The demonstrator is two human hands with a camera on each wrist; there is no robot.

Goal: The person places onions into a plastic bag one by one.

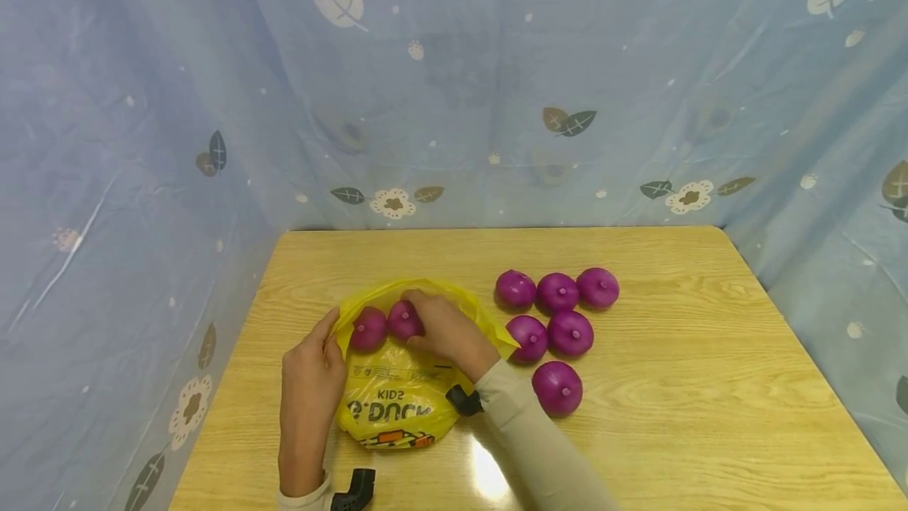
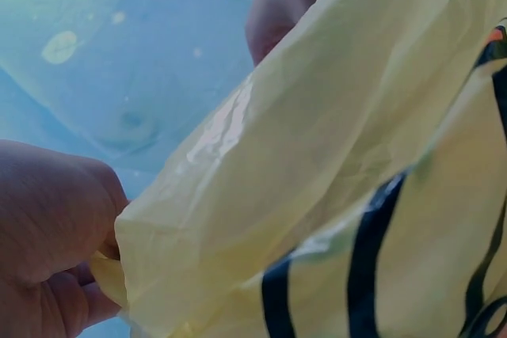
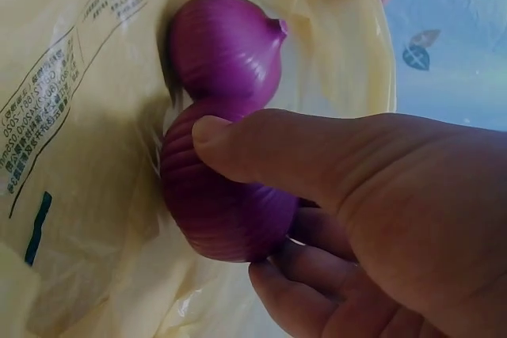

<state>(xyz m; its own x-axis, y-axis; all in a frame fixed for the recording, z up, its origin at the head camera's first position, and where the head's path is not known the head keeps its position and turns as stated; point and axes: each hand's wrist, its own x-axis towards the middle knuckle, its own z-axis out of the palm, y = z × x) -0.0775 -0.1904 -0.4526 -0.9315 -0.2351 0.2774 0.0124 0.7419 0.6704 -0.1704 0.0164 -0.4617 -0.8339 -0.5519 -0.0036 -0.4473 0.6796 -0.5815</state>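
Head view: the left hand (image 1: 310, 385) pinches the left edge of a yellow bag (image 1: 400, 377) on the table (image 1: 709, 361). One onion (image 1: 370, 330) sits inside; just right of it, also within the bag, a second onion (image 1: 404, 321) is gripped between thumb and fingers of the right hand (image 1: 454, 333). Farther right, six more onions (image 1: 556, 389) lie on the table, in rows of three, two and one.

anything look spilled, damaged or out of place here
Nothing stands out. The left hand grips the yellow bag by its rim, two purple onions are inside, the right hand holding one, and six other onions sit on the table. I see no spill or visible damage.
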